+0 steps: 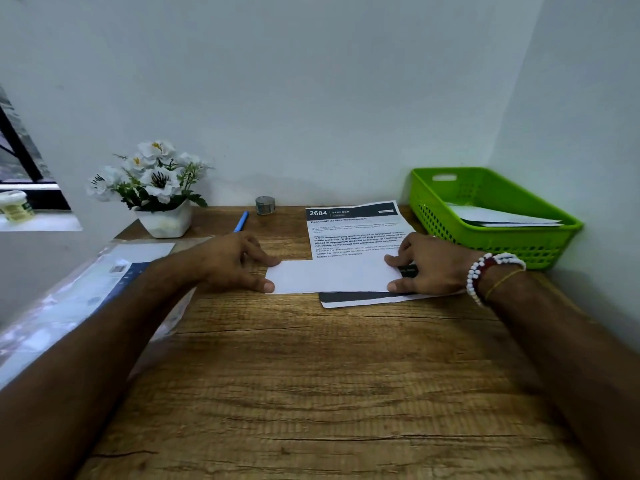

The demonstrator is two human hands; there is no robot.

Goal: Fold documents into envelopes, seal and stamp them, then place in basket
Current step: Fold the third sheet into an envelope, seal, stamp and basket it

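A plain white paper (330, 277), either an envelope or a folded sheet, lies flat on the wooden desk (311, 375). It overlaps a printed document (353, 230) headed "2684 BEDROOM". My left hand (235, 261) holds its left end between thumb and forefinger. My right hand (426, 268) holds the right end the same way and partly hides a small black object (408, 270). Under the white paper another sheet with a dark band (356, 298) sticks out. The green basket (498, 242) stands at the back right with white papers (498, 216) inside.
A blue pen (241, 221) and a small grey tape roll (265, 205) lie by the back wall. A white pot of flowers (162, 192) stands at the back left. A clear plastic pack (86, 289) lies along the left edge. Walls close in behind and on the right.
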